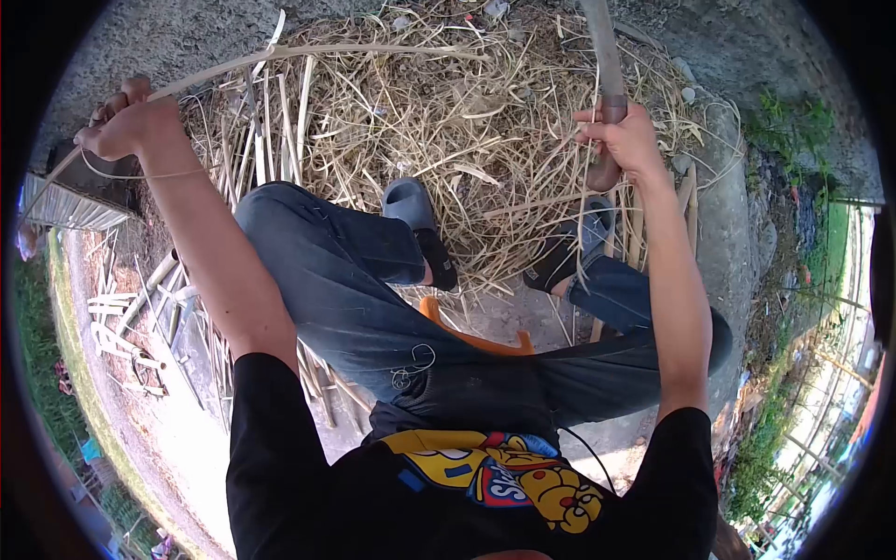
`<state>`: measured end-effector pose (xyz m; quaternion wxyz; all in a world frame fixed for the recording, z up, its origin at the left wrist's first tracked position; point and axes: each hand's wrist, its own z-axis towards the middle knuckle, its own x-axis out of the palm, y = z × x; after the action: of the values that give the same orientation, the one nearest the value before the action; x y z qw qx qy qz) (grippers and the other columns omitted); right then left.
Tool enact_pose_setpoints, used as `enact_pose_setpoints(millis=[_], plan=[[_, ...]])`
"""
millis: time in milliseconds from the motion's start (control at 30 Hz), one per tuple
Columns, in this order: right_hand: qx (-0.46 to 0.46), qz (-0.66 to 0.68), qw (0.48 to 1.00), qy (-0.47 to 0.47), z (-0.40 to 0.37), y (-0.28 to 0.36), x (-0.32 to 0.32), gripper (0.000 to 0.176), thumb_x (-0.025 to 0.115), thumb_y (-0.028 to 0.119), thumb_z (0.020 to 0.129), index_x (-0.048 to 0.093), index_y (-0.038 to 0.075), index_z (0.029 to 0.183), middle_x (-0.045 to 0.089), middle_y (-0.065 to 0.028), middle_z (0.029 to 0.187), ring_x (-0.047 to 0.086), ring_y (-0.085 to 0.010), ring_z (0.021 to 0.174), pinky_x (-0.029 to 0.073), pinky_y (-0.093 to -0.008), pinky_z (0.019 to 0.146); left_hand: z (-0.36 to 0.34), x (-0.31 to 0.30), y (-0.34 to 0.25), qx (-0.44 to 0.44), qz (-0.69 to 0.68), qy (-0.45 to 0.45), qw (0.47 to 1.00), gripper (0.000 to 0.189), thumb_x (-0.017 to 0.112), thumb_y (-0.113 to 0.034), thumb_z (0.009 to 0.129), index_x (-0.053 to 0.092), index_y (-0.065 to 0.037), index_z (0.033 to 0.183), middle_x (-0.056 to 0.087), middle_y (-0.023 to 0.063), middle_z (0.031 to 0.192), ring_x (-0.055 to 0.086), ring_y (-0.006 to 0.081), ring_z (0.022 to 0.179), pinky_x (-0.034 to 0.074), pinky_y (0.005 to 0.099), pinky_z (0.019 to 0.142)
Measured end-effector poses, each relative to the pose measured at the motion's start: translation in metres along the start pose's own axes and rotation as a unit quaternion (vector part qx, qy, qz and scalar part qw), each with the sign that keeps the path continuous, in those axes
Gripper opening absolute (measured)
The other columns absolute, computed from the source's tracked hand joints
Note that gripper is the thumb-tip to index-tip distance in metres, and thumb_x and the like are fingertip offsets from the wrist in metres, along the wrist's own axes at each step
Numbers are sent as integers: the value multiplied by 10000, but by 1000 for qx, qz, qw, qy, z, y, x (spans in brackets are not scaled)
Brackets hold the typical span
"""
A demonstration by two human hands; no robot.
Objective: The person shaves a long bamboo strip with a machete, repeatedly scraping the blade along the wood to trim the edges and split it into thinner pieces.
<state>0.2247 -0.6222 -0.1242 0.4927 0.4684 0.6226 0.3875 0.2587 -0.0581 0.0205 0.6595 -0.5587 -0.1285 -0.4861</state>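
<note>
While clamping long thin pale bamboo strip (355, 47) in closed left grip (126, 121) at far left, holding upright grey-bladed machete (605, 56) in closed right grip (623, 140); strip axis left-to-right over dry straw pile (420, 140), free end nearer right grip.

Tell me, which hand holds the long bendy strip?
The left hand, raised out to the side; the strip curves from it over the straw. The right hand grips a big knife instead.
</note>
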Motion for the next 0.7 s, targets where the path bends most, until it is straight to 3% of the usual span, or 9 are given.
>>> enact_pose_setpoints(millis=[67, 100, 133, 200, 267, 333, 533, 633, 700], plan=[[-49, -158, 985, -47, 45, -35, -58, 245, 792, 51, 747, 650, 7, 942, 758, -122, 901, 685, -153, 664, 533, -334, 585, -12, 8, 1, -3, 18, 9, 1000, 360, 307, -453, 1026, 289, -158, 820, 208, 4, 579, 194, 179, 537, 251, 332, 535], [0, -302, 951, -69, 43, -19, -73, 217, 808, 123, 775, 664, 15, 897, 738, -109, 826, 701, -172, 720, 540, -376, 669, -14, 6, 4, -5, 16, 77, 997, 343, 306, -427, 1020, 274, -156, 813, 213, 5, 586, 192, 179, 517, 252, 344, 526], [-5, -306, 950, -67, 46, -20, -85, 217, 808, 123, 775, 664, 15, 897, 738, -109, 826, 701, -172, 720, 540, -376, 669, -25, 12, 5, -1, 14, 72, 997, 343, 306, -427, 1020, 274, -156, 813, 213, 5, 586, 192, 179, 517, 252, 344, 526], [-87, -510, 850, -103, 53, -35, -98, 241, 827, 170, 789, 657, 16, 861, 694, -96, 744, 698, -181, 683, 542, -378, 654, -51, 27, 10, 4, 32, 132, 991, 342, 312, -421, 1000, 279, -144, 802, 227, 21, 587, 202, 180, 503, 248, 361, 505], [-36, -375, 923, -84, 48, -71, -81, 318, 828, 262, 829, 635, 10, 824, 646, -90, 679, 674, -194, 596, 519, -368, 576, -52, 27, 31, -14, 18, 179, 984, 413, 327, -484, 998, 334, -135, 779, 238, 21, 574, 203, 178, 496, 240, 355, 505], [70, -142, 985, -63, 12, -63, -20, 406, 779, 356, 892, 619, 1, 777, 617, -96, 641, 659, -215, 555, 499, -375, 542, -68, 34, 46, -37, 5, 228, 973, 489, 343, -547, 997, 389, -125, 755, 249, 21, 562, 203, 176, 488, 233, 349, 505], [31, -126, 988, -87, 10, -156, 87, 470, 658, 407, 969, 608, -23, 786, 619, -126, 635, 629, -284, 590, 483, -419, 605, -113, 69, 64, -7, 42, 251, 967, 630, 306, -670, 999, 406, -111, 725, 253, 44, 546, 178, 176, 472, 228, 345, 507], [25, -96, 990, -100, 5, -166, 120, 424, 671, 353, 967, 590, -27, 798, 585, -133, 619, 571, -291, 573, 450, -430, 597, -101, 80, 12, -8, 47, 222, 974, 485, 381, -520, 979, 401, -128, 695, 243, 25, 543, 218, 169, 477, 240, 351, 505], [8, -85, 990, -111, 9, -179, 128, 415, 675, 339, 967, 574, -24, 792, 560, -121, 606, 536, -281, 557, 430, -426, 580, -25, 38, -23, -77, -134, 343, 927, 485, 281, -554, 958, 330, -105, 783, 282, 51, 600, 251, 185, 513, 279, 360, 509]])
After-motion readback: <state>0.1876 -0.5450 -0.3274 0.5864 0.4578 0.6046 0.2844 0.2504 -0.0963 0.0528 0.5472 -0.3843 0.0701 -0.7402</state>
